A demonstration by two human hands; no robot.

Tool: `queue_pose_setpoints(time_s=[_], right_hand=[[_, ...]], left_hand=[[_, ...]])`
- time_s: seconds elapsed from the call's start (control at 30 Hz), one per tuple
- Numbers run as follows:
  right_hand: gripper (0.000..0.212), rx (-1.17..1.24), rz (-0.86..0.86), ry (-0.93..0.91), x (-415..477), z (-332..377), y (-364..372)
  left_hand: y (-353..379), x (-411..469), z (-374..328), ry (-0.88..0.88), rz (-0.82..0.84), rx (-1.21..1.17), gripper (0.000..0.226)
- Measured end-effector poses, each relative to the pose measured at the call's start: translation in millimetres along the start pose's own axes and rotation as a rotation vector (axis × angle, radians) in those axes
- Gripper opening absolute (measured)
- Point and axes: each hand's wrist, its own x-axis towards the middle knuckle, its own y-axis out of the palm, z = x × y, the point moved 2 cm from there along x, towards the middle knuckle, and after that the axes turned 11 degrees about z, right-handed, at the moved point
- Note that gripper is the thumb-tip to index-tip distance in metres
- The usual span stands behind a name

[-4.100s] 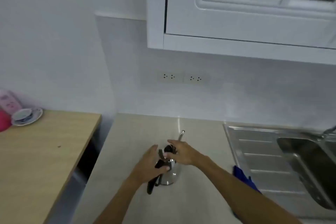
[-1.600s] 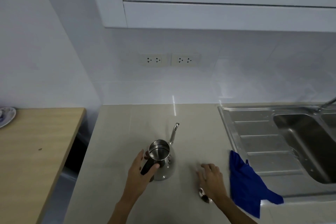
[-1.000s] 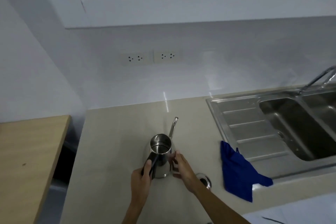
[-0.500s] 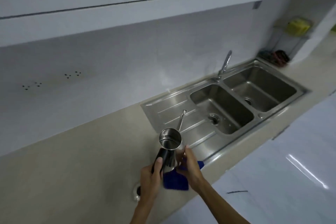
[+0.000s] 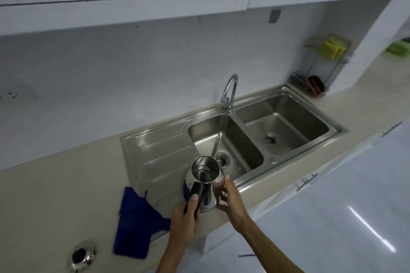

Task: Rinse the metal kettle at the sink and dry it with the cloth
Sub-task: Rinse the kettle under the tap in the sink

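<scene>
Head view, from the left: the round polished steel lid with its black knob (image 5: 82,255) lies on the beige stone desk (image 5: 55,188), set aside, I judge, so water can reach inside the kettle. Just right of it the crumpled blue cloth (image 5: 136,221) lies partly on the desk and partly on the ribbed draining board, near enough to grab for drying. My left hand (image 5: 184,221) comes up from below, fingers (image 5: 193,200) wrapped round the black handle with the thumb on top. The shiny steel gooseneck kettle (image 5: 205,180) hangs upright and open-mouthed over the front edge of the stainless double sink (image 5: 286,95), thin spout pointing out over the left basin. My right hand (image 5: 230,200) cups the kettle's side, fingers pressed flat on the metal to steady it, forearm angled in from lower right. Behind, the curved chrome tap (image 5: 229,91) stands between the basins; I see no water running, so rinsing is yet to start.
</scene>
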Motion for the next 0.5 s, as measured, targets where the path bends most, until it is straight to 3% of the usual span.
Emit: queue_pose_setpoints(time_s=[0.2, 0.5], right_hand=[[0.042, -0.044, 0.093, 0.030, 39, 25, -42], [0.051, 0.045, 0.169, 0.161, 127, 51, -47]], left_hand=[[50, 26, -9, 0.041, -0.087, -0.039, 0.044], [64, 95, -30, 0.097, -0.177, -0.077, 0.035]])
